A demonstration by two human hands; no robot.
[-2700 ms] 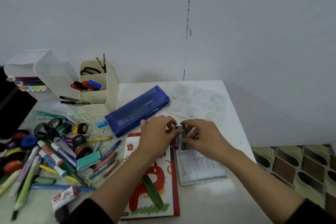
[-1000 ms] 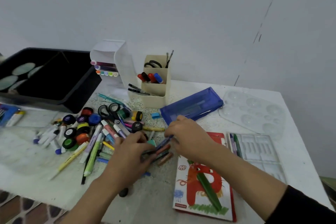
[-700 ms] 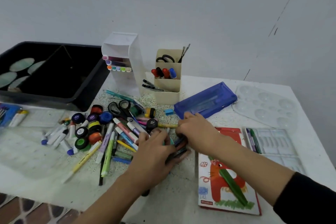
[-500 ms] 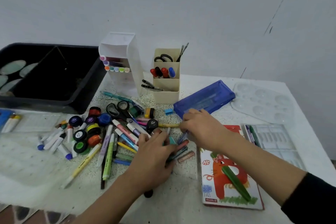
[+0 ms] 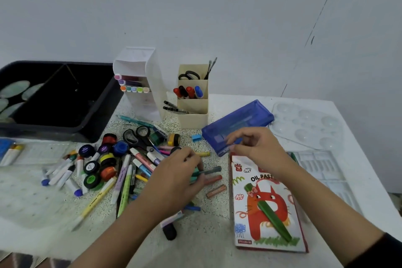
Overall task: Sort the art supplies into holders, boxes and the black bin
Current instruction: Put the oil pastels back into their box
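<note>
The loose oil pastels lie on the table point(image 5: 217, 243) between the marker heap point(image 5: 125, 178) and the printed pastel box point(image 5: 268, 209); a grey pastel point(image 5: 212, 169), a red-brown pastel point(image 5: 214, 179) and a brown pastel point(image 5: 216, 191) lie side by side, apart from one another, just beside the box edge.

The left hand point(image 5: 174, 178) rests on this group, its fingers curled round a teal pastel point(image 5: 194, 174); the grey one touches its fingertips; we judge that the hand gathers the sticks into a bundle so that they travel together.

The right hand point(image 5: 258, 150) hangs above the top edge of the box; thumb and forefinger are closed together on what we read as a blue pastel point(image 5: 238, 140); the stick is hard to tell from the blue pencil case point(image 5: 239, 124) behind it.

The clear insert tray point(image 5: 324, 167) lies to the right of the box, with a green pastel point(image 5: 293, 156) at its near-left edge; we take the tray for the destination of the pastels, which explains why the right hand works on that side.

Farther out, the beige holder point(image 5: 192, 102) already carries pens and scissors; the white holder point(image 5: 139, 85) carries highlighters; the black bin point(image 5: 54, 98) stands at the far left, well apart from both hands; paint pots point(image 5: 92, 166) and loose scissors point(image 5: 139, 137) remain unsorted; we judge the task to be far from complete.
</note>
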